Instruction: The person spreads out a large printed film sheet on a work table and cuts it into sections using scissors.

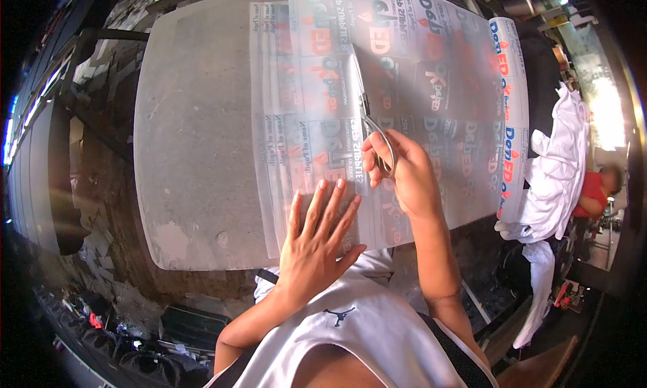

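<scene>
A translucent printed plastic sheet [451, 179], lettered in blue, green and red, covers the middle and right of a grey board [195, 132]. My right hand [404, 166] is closed around the handles of metal scissors [358, 81]. Their long blades point away from me over the sheet. Whether the blades are apart or together, I cannot tell. Flat on the sheet near the board's front edge lies my left hand [320, 230], fingers spread, holding nothing. It is to the left of the scissors and apart from them.
At the board's right edge the sheet curls into a printed roll [509, 118]. White cloth [556, 179] is bunched beyond it and hangs down. A person in a red shirt [593, 198] is at the far right. A dark bin-like box [192, 326] stands on the cluttered floor at lower left.
</scene>
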A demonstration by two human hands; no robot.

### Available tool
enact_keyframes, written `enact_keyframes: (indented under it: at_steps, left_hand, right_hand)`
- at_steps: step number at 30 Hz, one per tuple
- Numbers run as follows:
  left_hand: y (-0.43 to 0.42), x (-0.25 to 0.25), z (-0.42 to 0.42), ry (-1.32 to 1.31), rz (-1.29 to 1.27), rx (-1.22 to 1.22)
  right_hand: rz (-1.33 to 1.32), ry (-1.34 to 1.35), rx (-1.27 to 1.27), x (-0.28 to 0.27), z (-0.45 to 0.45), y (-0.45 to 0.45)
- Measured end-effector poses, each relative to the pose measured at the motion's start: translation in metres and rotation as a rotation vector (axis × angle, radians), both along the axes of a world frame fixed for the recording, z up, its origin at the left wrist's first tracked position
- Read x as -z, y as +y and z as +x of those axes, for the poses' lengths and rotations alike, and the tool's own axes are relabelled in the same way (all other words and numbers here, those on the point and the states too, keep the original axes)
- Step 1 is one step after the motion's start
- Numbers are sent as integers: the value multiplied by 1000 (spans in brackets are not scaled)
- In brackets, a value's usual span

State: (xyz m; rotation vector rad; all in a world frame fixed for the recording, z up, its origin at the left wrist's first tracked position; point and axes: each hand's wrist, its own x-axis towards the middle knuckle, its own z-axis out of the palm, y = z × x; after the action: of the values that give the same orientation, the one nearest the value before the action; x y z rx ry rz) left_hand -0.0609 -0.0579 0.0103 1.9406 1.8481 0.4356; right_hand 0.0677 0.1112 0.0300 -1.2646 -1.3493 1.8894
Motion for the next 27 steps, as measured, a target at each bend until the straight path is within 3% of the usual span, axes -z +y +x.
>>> enact_keyframes:
  at_steps: [27]
  left_hand:
    - [-1,2,2,-19,-5,-7]
  right_hand:
    - [68,10,-5,1,-9,22]
